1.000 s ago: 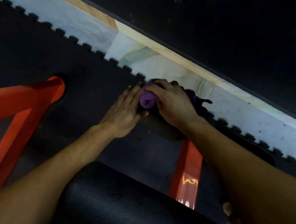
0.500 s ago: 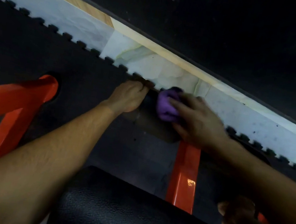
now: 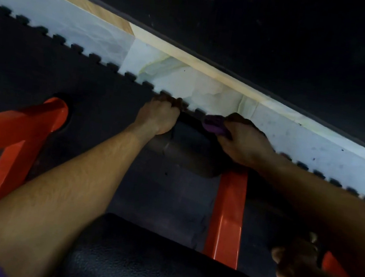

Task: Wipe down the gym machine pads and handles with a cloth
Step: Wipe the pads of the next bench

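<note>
The person leans over a dark padded seat (image 3: 137, 260) and reaches both arms down to a small dark pad (image 3: 189, 148) that sits at the far end of an orange frame bar (image 3: 227, 216), low over the black floor mat (image 3: 46, 69). The left hand (image 3: 159, 116) curls its fingers over the far left edge of the pad, most likely to brace it so that it does not swing or shift under the rubbing. The right hand (image 3: 244, 139) is set at the pad's far right corner with a bunched purple cloth (image 3: 214, 124) pinched under its fingers, the cloth pressed against the pad's top edge; bunching it gives a firm wad to scrub with. The two hands are apart, one at each side of the pad, with bare pad surface between them. Beyond the pad runs the toothed edge of the mat, then a pale floor strip (image 3: 97, 34) and a wooden trim along a dark wall. A second orange frame leg (image 3: 15, 135) stands well to the left. At lower right a bare foot (image 3: 293, 262) rests near the frame, presumably for balance. The wiping seems to be mid-course on this pad; whether other pads or handles are done cannot be told.
</note>
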### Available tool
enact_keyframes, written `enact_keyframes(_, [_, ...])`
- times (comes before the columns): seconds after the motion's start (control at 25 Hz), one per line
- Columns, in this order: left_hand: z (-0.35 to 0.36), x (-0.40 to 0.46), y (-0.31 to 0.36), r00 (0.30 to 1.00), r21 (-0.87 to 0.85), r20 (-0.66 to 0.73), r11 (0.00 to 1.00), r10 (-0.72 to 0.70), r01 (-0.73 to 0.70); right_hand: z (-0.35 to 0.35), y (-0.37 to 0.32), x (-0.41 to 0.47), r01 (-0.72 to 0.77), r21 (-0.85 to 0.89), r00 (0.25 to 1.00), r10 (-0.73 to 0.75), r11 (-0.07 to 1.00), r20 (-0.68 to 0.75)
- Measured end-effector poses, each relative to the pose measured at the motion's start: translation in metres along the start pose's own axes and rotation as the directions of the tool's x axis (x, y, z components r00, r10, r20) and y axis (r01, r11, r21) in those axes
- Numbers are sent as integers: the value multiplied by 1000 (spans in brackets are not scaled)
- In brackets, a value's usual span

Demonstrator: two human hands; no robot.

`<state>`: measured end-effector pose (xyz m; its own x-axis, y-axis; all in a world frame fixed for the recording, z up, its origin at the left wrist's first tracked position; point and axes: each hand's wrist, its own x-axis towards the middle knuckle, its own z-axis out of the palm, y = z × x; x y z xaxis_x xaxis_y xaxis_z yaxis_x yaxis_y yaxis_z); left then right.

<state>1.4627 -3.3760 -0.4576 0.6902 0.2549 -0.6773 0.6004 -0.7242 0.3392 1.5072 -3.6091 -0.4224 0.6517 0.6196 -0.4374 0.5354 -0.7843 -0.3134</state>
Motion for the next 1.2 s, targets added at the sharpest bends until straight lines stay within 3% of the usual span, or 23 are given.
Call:
enact_keyframes(0.12, [3,16,-3,998,59,45,997,-53,50,5,-24,-27,282,-142,953,-294,949,-72])
enact_keyframes(0.2, [-2,24,6,982,-48,106,985,-158,164,12,-25,-39,321,-238,937,-345,917,-63])
enact_keyframes(0.28, [-8,25,7,983,-239,113,956,-145,169,18,-22,-46,303,-266,938,-335,915,-85])
enact_keyframes(0.4, [-8,-19,-16,1000,-516,-5,856,29,-28,30,-20,-48,290,-257,942,-322,922,-93])
enact_keyframes(0.52, [17,-45,-46,978,-532,-177,826,107,-187,40,-22,-41,289,-248,939,-324,924,-112])
enact_keyframes(0.64, [18,-14,-43,996,-509,-83,858,36,-73,34,-22,-17,218,-174,963,-240,960,-122])
enact_keyframes(0.72, [6,-7,-26,998,-502,1,863,-63,55,21,-16,7,82,24,994,-80,996,-70])
enact_keyframes(0.8, [0,-7,-20,997,-518,10,853,-70,65,10,-26,28,18,142,1000,-17,990,-12])
enact_keyframes(0.92, [3,-4,-21,997,-558,-3,828,-74,60,11,-59,29,309,-88,939,-318,947,-130])
enact_keyframes(1.0, [5,-5,-23,996,-563,1,823,-92,77,11,-57,24,416,-124,892,-431,901,-138])
enact_keyframes(1.08, [7,-5,-25,992,-551,-24,830,-123,89,3,-50,41,304,-27,951,-305,952,-51])
enact_keyframes(1.12, [9,-6,-25,988,-548,-35,830,-147,104,-1,-48,58,195,16,979,-195,981,57])
enact_keyframes(1.2, [11,-10,-24,979,-524,-76,843,-187,120,-5,-48,93,25,24,970,-30,999,239])
